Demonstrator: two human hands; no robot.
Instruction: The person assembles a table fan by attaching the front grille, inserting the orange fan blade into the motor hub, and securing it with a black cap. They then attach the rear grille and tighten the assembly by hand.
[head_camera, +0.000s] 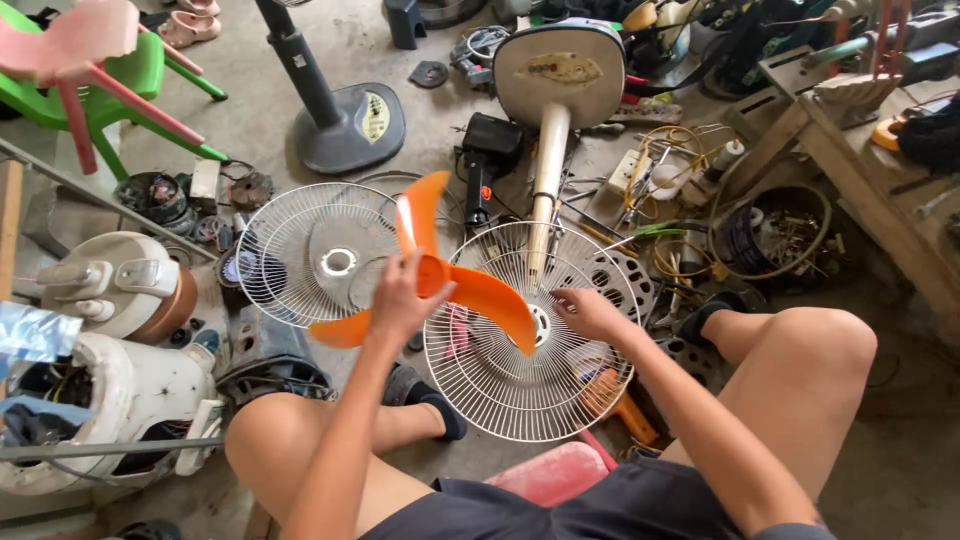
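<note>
I see my left hand (400, 300) closed tight around the middle of the orange blade (440, 275), holding it up above the floor (900, 470). My right hand (590, 312) sits on the near grille (530, 335), fingers bent at its middle; I cannot tell if that grip is clamped on anything. The blade hangs between this grille and a second grille (320, 250) lying flat to the left. A fan base (560, 75) stands behind. My knees are on both sides.

Bare grey concrete floor (900, 470) in daylight, a green plastic chair (140, 70) at back left, a rough wooden bench (880, 215) at right.
</note>
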